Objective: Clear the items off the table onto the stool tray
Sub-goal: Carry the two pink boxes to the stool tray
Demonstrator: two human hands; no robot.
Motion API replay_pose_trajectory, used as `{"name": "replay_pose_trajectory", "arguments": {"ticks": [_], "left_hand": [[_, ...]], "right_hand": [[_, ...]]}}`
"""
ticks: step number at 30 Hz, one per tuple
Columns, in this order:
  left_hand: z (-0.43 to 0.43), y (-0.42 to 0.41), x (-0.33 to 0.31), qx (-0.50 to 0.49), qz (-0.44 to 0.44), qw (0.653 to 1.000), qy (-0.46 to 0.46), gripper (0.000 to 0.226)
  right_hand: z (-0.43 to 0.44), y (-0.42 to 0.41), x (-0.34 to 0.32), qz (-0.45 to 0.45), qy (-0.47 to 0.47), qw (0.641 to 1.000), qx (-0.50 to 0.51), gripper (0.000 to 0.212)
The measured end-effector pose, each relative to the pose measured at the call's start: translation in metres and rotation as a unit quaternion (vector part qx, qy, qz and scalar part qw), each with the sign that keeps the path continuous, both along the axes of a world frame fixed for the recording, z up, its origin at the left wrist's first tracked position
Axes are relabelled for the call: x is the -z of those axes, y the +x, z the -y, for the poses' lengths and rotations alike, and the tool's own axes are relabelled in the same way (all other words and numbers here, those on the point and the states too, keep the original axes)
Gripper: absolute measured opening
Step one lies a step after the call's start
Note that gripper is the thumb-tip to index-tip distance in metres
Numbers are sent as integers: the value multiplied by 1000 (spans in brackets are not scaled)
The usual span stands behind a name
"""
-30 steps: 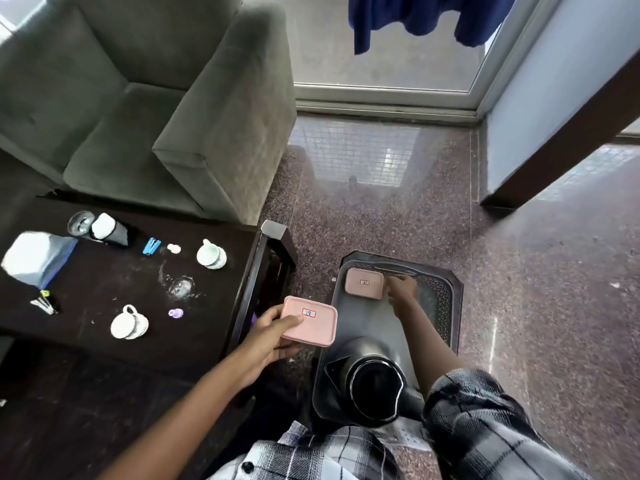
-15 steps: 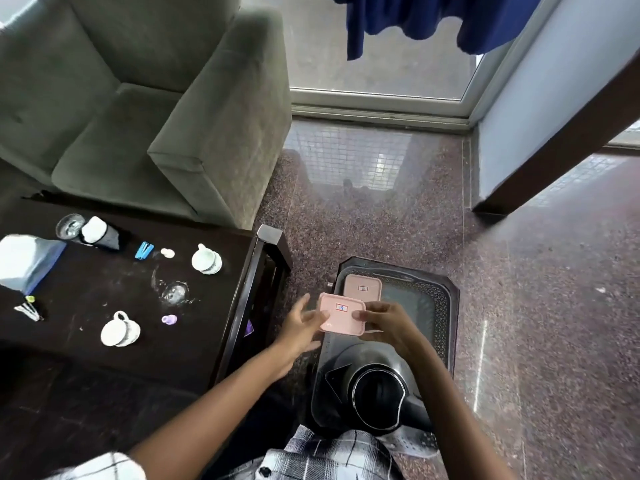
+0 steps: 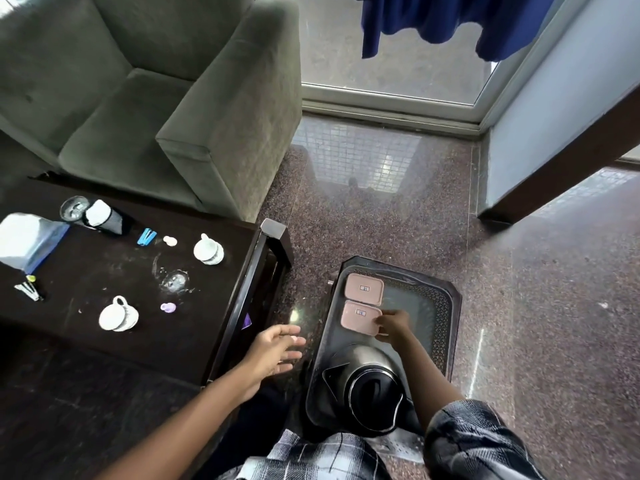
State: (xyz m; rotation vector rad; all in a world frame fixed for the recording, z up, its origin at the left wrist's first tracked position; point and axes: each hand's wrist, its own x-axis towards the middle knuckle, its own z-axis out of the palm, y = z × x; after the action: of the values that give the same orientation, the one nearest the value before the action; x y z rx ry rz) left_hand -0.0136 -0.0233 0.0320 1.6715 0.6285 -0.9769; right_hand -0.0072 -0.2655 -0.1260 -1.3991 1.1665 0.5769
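Note:
The dark stool tray (image 3: 446,327) sits on the floor to the right of the table. Two pink lidded boxes lie flat on it: the far pink box (image 3: 364,288) and the near pink box (image 3: 358,318) just in front of it. My right hand (image 3: 394,328) grips the near box at its right edge. My left hand (image 3: 277,351) hovers open between table and tray, holding nothing. A black kettle (image 3: 367,393) stands at the tray's near end. On the dark table (image 3: 86,271) remain two white cups (image 3: 117,315) (image 3: 208,251), a blue clip (image 3: 146,236) and a purple bit (image 3: 168,307).
A white and blue pouch (image 3: 29,240), a black flask with its lid (image 3: 100,216), a small tool (image 3: 29,291) and a wet patch (image 3: 175,280) are on the table. A green armchair (image 3: 156,98) stands behind it. Speckled floor spreads right of the tray.
The second pink box passed from my left hand to my right and now lies on the tray before the first. My left hand has let go and drawn back towards the table.

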Motion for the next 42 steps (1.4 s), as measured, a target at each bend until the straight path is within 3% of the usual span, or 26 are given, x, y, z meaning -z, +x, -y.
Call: {"name": "replay_pose_trajectory", "arguments": {"ticks": [5,9,16,20,25,28,36,42], "left_hand": [[-7,-4,1,7,-5,1000,12,22],[-11,-6,3,9,-6,1000,17,22],[-17,-7,6,22,-9,999,22,20],[-22,-8,8,31,-10,999,24,20],[-40,-10,12,53,-10,998,17,20],[-64,-11,14,51,-7,999,11,18],[-183,-16,16,-37,16,999,-23,15],[-332,-32,18,-115,30,992,-37,15]], "right_hand": [[-6,8,8,15,-33,999,-3,29],[-8,9,20,12,-52,998,-31,45],[-14,5,19,23,-28,999,5,25],[-12,2,6,40,-86,995,40,6],[-11,3,-25,86,-119,988,57,21],[-29,3,-53,125,-117,985,25,18],[-185,10,-108,225,-109,964,-95,20],[-365,0,-109,173,-21,961,-214,27]]}}
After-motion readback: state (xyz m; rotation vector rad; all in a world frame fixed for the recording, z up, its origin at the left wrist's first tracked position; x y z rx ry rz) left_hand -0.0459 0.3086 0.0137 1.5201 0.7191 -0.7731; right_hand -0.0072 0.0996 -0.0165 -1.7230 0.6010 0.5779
